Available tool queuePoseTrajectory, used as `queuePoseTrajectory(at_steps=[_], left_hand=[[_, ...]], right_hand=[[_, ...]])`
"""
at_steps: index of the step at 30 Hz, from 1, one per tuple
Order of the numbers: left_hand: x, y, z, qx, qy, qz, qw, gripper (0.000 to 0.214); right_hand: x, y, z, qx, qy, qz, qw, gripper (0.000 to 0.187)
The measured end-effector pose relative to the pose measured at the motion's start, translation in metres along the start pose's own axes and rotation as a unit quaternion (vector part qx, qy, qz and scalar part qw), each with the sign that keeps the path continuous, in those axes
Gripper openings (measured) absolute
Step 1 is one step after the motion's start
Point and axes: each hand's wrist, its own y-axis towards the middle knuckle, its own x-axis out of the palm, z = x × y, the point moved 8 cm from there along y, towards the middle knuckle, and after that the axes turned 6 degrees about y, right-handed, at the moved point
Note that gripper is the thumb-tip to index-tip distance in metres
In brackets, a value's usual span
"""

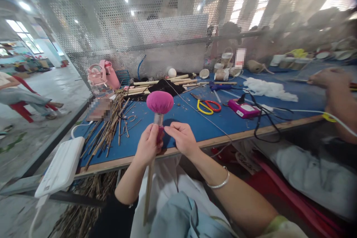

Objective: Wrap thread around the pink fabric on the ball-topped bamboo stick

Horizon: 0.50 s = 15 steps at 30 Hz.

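My left hand (149,145) is closed round a long wooden stick (148,193) just below its pink cloth-covered ball top (160,102). The stick stands almost upright and runs down past my lap. My right hand (182,137) pinches at the stick's neck beside the left hand, fingers pressed together on the pink cloth edge there. Both hands hover over the near edge of the blue worktable (223,122).
On the table lie a heap of thin sticks (111,128), pale rods (158,81), black cloth (164,87), scissors (208,106), a pink device with cables (243,108) and white cloth (269,89). A white box (63,167) sits at left. Another person's arm (334,93) reaches in at right.
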Motion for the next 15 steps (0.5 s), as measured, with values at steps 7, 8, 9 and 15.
queuePoseTrajectory(at_steps=[7,8,9,15], left_hand=[[0.019,-0.018,-0.01,-0.187,-0.049,-0.186,0.963,0.067],[0.023,-0.022,-0.011,-0.211,-0.045,-0.22,0.951,0.069],[0.026,-0.025,-0.011,-0.226,-0.04,-0.247,0.942,0.071],[0.029,-0.008,-0.009,-0.203,0.087,-0.228,0.948,0.072]], right_hand=[[0.002,0.013,0.015,0.082,0.116,-0.079,0.987,0.034],[0.001,0.013,0.014,0.085,0.125,-0.088,0.985,0.03],[0.0,0.013,0.012,0.092,0.134,-0.099,0.982,0.028],[-0.006,0.012,0.017,0.134,0.175,-0.106,0.97,0.031]])
